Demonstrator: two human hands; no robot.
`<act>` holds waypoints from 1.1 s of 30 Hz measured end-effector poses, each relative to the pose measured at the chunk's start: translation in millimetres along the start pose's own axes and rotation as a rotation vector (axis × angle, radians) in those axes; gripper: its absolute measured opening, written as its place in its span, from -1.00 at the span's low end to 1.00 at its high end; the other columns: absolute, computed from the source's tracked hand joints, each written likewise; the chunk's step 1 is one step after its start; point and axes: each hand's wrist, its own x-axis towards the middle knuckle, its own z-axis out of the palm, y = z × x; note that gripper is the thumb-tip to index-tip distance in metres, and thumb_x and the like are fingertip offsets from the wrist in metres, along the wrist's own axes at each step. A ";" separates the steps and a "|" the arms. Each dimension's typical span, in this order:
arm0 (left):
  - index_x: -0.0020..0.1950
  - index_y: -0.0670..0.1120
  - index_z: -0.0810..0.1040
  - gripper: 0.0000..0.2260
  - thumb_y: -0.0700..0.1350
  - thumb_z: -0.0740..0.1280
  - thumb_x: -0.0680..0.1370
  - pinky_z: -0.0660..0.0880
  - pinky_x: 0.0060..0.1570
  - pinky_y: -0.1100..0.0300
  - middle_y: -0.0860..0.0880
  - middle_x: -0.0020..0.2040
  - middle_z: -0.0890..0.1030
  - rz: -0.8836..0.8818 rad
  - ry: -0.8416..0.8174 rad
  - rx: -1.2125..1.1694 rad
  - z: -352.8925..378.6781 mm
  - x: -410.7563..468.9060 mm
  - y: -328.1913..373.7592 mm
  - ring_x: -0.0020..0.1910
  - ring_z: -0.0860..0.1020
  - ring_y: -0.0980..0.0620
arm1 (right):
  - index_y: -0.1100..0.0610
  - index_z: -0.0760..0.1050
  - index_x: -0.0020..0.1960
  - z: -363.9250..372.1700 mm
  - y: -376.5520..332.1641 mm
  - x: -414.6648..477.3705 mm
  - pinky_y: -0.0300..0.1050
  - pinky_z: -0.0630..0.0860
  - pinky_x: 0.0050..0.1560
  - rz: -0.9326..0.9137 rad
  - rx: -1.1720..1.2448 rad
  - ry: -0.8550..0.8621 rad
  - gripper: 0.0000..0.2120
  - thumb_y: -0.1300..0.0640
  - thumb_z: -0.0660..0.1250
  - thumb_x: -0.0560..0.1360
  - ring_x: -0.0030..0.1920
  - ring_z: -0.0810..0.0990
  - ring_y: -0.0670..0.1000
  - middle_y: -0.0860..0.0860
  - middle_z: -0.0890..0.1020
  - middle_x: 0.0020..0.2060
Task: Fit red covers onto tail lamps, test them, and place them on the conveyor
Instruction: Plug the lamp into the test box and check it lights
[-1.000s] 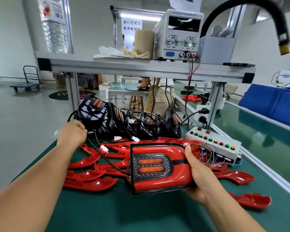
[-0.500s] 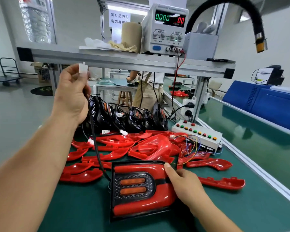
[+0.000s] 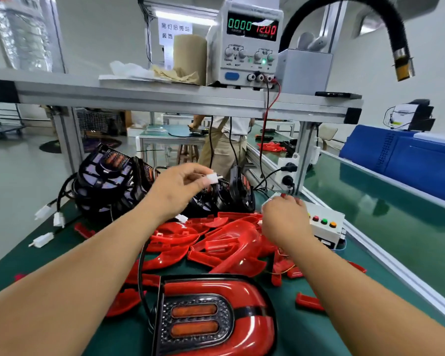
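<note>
Since half a second ago the left hand has swung down and rightward from high on the left, still pinching the white connector at its fingertips. The right hand has left the lamp for the test box; its fingers are hidden, so I cannot tell whether it grips anything. To plug in cleanly, I'd square the pins to their mate, keep slack in the black cable, and push straight. The tail lamp lies lens-up on the table nearest the person, long axis left-to-right, rounded red end pointing right toward the conveyor.
</note>
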 end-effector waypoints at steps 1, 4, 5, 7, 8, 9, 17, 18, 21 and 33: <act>0.05 0.10 0.62 -0.87 -0.12 0.39 0.56 0.39 -0.09 0.52 0.06 -0.13 0.61 0.000 -0.043 0.031 3.3 0.6 -2.7 -0.16 0.52 0.21 | 0.10 0.57 0.06 6.5 -1.7 5.1 0.09 0.33 0.28 0.017 -0.034 -0.048 -0.76 0.20 0.19 0.48 0.18 0.51 0.16 0.07 0.60 0.07; 0.14 0.10 0.65 -0.83 -0.07 0.38 0.57 0.30 -0.10 0.65 0.18 -0.07 0.62 -0.003 -0.139 0.141 11.3 2.1 -10.7 -0.12 0.51 0.42 | 0.07 0.53 0.05 25.9 -5.2 9.7 0.09 0.37 0.20 0.033 -0.029 -0.149 -0.78 0.20 0.14 0.53 0.08 0.57 0.13 0.04 0.62 0.04; 0.16 0.11 0.64 -0.82 -0.06 0.38 0.57 0.29 -0.12 0.65 0.20 -0.08 0.61 -0.011 -0.167 0.160 13.6 2.1 -13.2 -0.16 0.50 0.48 | 0.06 0.53 0.02 29.8 -4.5 9.3 0.08 0.37 0.18 0.043 -0.010 -0.156 -0.80 0.19 0.14 0.55 0.05 0.58 0.12 0.03 0.62 0.02; 0.15 0.20 0.59 -0.79 -0.07 0.38 0.57 0.32 -0.17 0.60 0.23 -0.15 0.59 -0.037 -0.227 0.172 16.7 1.2 -17.9 -0.27 0.49 0.48 | 0.05 0.53 -0.06 33.8 -0.3 10.3 0.05 0.37 0.16 0.052 0.034 -0.083 -0.85 0.17 0.19 0.53 0.00 0.59 0.11 0.03 0.63 -0.03; 0.12 0.24 0.56 -0.76 -0.10 0.39 0.57 0.35 -0.19 0.55 0.22 -0.18 0.58 -0.049 -0.260 0.168 17.9 0.4 -20.5 -0.31 0.49 0.43 | 0.05 0.55 -0.08 34.2 2.5 10.8 0.03 0.36 0.15 0.044 0.076 -0.029 -0.87 0.16 0.22 0.51 -0.01 0.59 0.12 0.03 0.63 -0.06; 0.09 0.25 0.55 -0.73 -0.12 0.42 0.55 0.38 -0.16 0.48 0.20 -0.19 0.57 -0.058 -0.292 0.165 19.0 -0.5 -23.6 -0.31 0.50 0.39 | 0.04 0.59 -0.07 33.4 4.6 11.1 0.02 0.34 0.13 0.032 0.148 0.015 -0.86 0.12 0.24 0.51 0.00 0.59 0.12 0.03 0.62 -0.08; 0.05 0.16 0.61 -0.89 -0.02 0.39 0.55 0.46 0.00 0.39 0.13 -0.11 0.67 -0.063 -0.356 0.116 39.7 -10.4 -34.5 -0.11 0.59 0.30 | -0.08 0.65 -0.08 20.3 6.9 -23.1 0.15 0.29 0.25 -0.129 0.831 0.164 -0.91 -0.02 0.36 0.53 -0.02 0.54 -0.10 -0.25 0.55 -0.23; 0.07 0.13 0.62 -0.88 -0.04 0.37 0.57 0.45 0.01 0.39 0.16 -0.15 0.67 -0.060 -0.365 0.122 42.0 -11.0 -35.2 -0.11 0.59 0.29 | -0.08 0.65 -0.08 20.4 6.5 -26.0 0.15 0.28 0.25 -0.138 0.843 0.175 -0.92 -0.01 0.37 0.52 -0.01 0.55 -0.10 -0.23 0.57 -0.21; 0.11 0.11 0.62 -0.86 -0.06 0.30 0.62 0.38 -0.14 0.49 0.27 -0.32 0.62 -0.044 -0.413 0.147 47.3 -11.4 -34.5 -0.28 0.52 0.39 | -0.09 0.65 -0.10 22.5 7.3 -28.7 0.08 0.22 0.21 -0.183 0.838 0.208 -0.93 0.00 0.38 0.52 -0.07 0.51 -0.15 -0.23 0.55 -0.25; -0.35 -0.06 0.38 -0.61 0.03 0.21 0.65 0.30 -0.36 0.23 0.06 -0.44 0.37 -0.169 -0.480 0.116 50.8 -9.1 -28.8 -0.47 0.29 0.15 | -0.02 0.66 -0.14 23.1 7.1 -35.0 -0.08 0.11 -0.01 -0.397 0.628 0.392 -0.88 0.01 0.38 0.52 -0.09 0.54 -0.03 -0.14 0.60 -0.24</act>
